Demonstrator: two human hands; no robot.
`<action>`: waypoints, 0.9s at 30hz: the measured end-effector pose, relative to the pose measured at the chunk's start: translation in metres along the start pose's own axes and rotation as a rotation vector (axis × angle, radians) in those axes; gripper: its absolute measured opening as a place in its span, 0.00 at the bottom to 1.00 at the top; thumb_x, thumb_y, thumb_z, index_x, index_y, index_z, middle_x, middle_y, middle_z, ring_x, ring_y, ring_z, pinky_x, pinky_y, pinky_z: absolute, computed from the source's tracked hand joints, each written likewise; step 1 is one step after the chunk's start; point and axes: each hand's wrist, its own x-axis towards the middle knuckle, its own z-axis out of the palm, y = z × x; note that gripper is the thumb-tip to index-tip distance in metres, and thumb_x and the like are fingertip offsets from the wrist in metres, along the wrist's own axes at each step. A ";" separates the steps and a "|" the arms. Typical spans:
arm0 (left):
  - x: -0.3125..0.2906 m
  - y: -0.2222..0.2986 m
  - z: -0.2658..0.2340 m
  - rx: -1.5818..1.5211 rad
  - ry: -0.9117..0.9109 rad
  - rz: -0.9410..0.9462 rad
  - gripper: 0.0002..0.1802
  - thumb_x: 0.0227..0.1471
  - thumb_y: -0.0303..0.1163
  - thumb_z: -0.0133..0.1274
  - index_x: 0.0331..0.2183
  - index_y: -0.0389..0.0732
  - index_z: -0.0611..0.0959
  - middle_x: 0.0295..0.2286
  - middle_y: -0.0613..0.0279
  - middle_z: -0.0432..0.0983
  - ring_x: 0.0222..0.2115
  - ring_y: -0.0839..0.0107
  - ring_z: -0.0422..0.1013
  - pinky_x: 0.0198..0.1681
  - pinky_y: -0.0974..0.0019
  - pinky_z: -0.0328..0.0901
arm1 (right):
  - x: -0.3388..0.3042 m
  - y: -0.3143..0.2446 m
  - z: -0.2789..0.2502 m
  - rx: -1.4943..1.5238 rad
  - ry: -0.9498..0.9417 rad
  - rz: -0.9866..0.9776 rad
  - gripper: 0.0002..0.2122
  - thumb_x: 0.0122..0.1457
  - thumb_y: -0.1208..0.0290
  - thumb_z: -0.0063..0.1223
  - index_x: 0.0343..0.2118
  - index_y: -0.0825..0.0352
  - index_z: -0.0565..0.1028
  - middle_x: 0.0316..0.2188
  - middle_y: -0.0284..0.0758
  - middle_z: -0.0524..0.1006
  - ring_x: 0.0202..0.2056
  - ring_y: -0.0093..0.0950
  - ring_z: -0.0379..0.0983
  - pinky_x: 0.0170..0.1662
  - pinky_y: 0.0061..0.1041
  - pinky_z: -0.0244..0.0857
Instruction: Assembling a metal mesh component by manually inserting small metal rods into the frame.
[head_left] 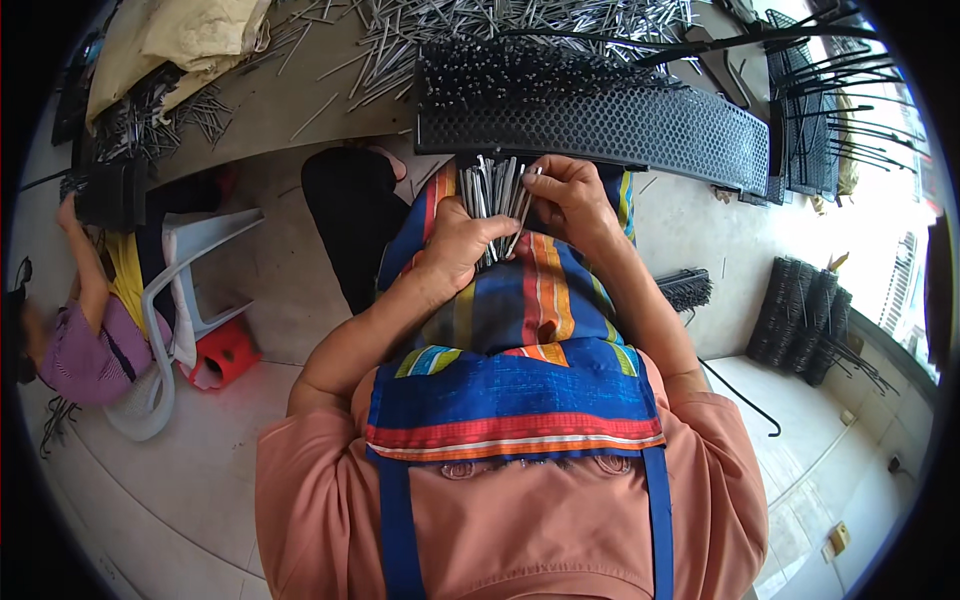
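Note:
My left hand [456,242] is closed round a bundle of thin silvery metal rods [487,200], held upright above my lap with the thumb across its front. At the bundle's right side, my right hand [574,202] pinches one metal rod [525,205] between thumb and fingers. Its lower end lies close to my left thumb. Just beyond both hands stands a black perforated metal rack [600,125] with a honeycomb of holes. Its far left part is filled with dark rods showing small shiny tips. The bundle's lower end is partly hidden by my left hand.
Loose metal rods [400,40] are heaped across the table [270,95], with a yellowish cloth [190,40] at the left. Black mesh racks [805,130] with long hooks stand at the right. Dark bundles [800,310] sit on the floor. Another person [95,345] works left, near a grey plastic chair [165,300].

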 end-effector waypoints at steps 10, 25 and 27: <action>0.001 0.016 -0.013 -0.148 0.266 0.069 0.08 0.46 0.16 0.54 0.33 0.33 0.80 0.25 0.55 0.80 0.23 0.66 0.77 0.26 0.64 0.72 | 0.035 -0.034 0.022 -0.468 0.324 -0.903 0.04 0.56 0.83 0.55 0.32 0.70 0.78 0.25 0.26 0.73 0.22 0.11 0.63 0.25 0.12 0.56; 0.011 0.006 -0.025 -0.293 0.297 0.007 0.08 0.45 0.15 0.54 0.32 0.32 0.81 0.26 0.53 0.80 0.23 0.65 0.78 0.26 0.65 0.73 | 0.063 -0.035 0.047 -0.964 0.361 -0.860 0.06 0.49 0.81 0.61 0.32 0.69 0.81 0.23 0.35 0.76 0.23 0.21 0.73 0.27 0.20 0.64; 0.012 0.004 -0.024 -0.310 0.284 0.027 0.09 0.45 0.15 0.54 0.33 0.32 0.81 0.26 0.53 0.80 0.23 0.65 0.77 0.26 0.65 0.73 | 0.067 -0.033 0.045 -0.900 0.339 -0.942 0.06 0.50 0.78 0.61 0.32 0.68 0.81 0.23 0.35 0.76 0.22 0.25 0.74 0.26 0.22 0.64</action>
